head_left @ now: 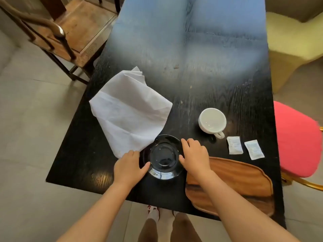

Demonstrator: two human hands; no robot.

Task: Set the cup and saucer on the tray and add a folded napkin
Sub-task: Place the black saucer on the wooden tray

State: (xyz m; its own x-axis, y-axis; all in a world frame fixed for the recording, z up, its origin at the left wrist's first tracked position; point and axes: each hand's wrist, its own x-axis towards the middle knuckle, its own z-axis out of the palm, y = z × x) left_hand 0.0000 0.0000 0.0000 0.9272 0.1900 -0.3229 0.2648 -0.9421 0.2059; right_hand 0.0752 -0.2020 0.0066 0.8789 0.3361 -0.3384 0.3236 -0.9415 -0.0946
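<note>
- Dark wood table [201, 88] runs away from me toward twelve o'clock, pale tiled floor on both sides, a wooden chair [57, 37] at ten o'clock and a red seat [297, 140] at three.
- Black saucer [163, 157] sits on the table right in front of me; my left hand [128, 165] touches its rim at nine o'clock, my right hand [194, 154] at three, fingers of both loosely spread along the edge, not yet clamped on it.
- Wooden tray [244, 182] lies at the saucer's four o'clock, partly under my right forearm.
- White cup [212, 122] stands apart at the saucer's one o'clock, with two sachets [244, 148] beside it.
- Napkin [129, 112] lies unfolded at eleven o'clock, one corner touching the saucer.
- Risks, as I judge them: the glossy rim could slip from so light a hold; lifting may drag the napkin corner along; my right forearm may bump the tray's edge.
</note>
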